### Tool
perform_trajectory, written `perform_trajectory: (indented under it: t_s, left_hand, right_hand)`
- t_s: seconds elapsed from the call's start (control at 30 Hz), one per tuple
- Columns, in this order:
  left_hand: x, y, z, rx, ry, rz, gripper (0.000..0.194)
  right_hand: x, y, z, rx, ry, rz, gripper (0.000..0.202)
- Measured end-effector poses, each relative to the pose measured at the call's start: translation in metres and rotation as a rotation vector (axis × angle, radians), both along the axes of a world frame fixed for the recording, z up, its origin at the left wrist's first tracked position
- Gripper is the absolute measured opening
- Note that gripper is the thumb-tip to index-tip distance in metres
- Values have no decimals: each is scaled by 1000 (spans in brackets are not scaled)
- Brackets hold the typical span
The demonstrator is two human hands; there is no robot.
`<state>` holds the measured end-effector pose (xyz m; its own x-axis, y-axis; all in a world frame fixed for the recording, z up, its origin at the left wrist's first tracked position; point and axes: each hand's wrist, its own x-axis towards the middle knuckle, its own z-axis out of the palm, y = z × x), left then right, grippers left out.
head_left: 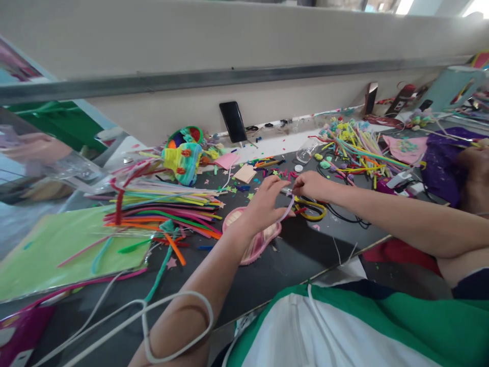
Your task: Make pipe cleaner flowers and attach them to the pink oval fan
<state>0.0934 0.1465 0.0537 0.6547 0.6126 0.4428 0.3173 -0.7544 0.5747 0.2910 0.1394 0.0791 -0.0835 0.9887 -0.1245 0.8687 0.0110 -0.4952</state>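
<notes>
In the head view, my left hand [265, 204] reaches over a pink-edged, cream-centred piece [254, 255] and hides part of it. A short lilac pipe cleaner [290, 206] curves between its thumb and the fingertips of my right hand [310, 185]. Both hands are closed around this strip, fingertips almost meeting. Something small and silvery shows between the fingers, too small to make out. Just below my right hand lies a loop of yellow pipe cleaner [315, 218], with black cables [349, 219] beside it.
A pile of coloured pipe cleaners [171, 206] lies left, near a green sheet [76, 250]. A phone [233, 122] leans on the partition. More pipe cleaners [355, 148] lie right, before another person's blurred hand [473, 173]. A white cord [178, 295] crosses my left forearm.
</notes>
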Motion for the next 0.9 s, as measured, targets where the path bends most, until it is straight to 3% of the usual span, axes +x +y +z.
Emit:
perform_trajectory:
  t_s: [0.07,0.2,0.3,0.37,0.47,0.57,0.63,0.73,0.9]
  left_hand:
    - [-3,2,7,-141,-114,55,35]
    - [-12,9,14,-717,-363,154,49]
    - [-16,14,12,-917,-455,94,42]
    - [-17,16,10,-851,-385,65,36]
    - [-17,17,9,-543,-160,11,37]
    - [-17,11,12,-297,7,-110,49]
    - [-16,6,16,-228,70,-170,54]
    - [-13,1,17,-165,157,-196,46]
    - [-8,2,12,-194,223,-58,18]
  right_hand:
    - [0,-3,-5,-29,25,-19,15]
    - [-7,-14,-15,-110,191,-79,11]
    - [-12,-20,-19,-179,394,-112,7]
    - [-14,-21,-20,-235,560,-111,4]
    - [-14,-18,-19,-279,733,-108,7]
    - [-13,-16,-20,-296,769,-133,3]
    - [-14,-15,-21,-305,763,-134,5]
    - [-16,-15,-24,-308,752,-117,4]
    - [-24,-16,-24,-287,672,-121,4]
